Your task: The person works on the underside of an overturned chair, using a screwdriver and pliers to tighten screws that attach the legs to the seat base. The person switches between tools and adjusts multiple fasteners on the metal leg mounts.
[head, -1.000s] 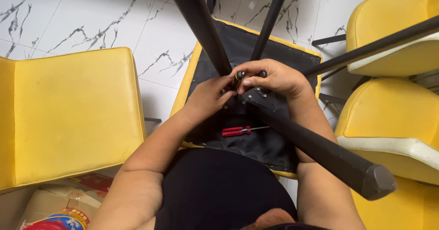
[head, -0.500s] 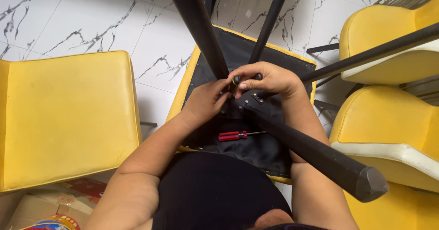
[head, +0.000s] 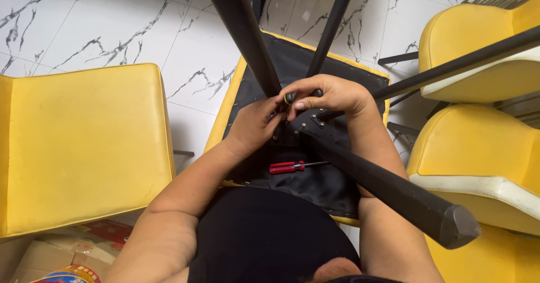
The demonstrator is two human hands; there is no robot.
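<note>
We see an upturned chair [head: 256,63], black underside up, its black legs [head: 394,190] rising toward us. The right hand [head: 332,94] is closed around a tool handle [head: 289,98], probably a screwdriver, at the leg bracket. The left hand [head: 256,125] rests beside it, fingers curled on the bracket. A red screwdriver [head: 287,166] lies nearer us on the underside.
</note>
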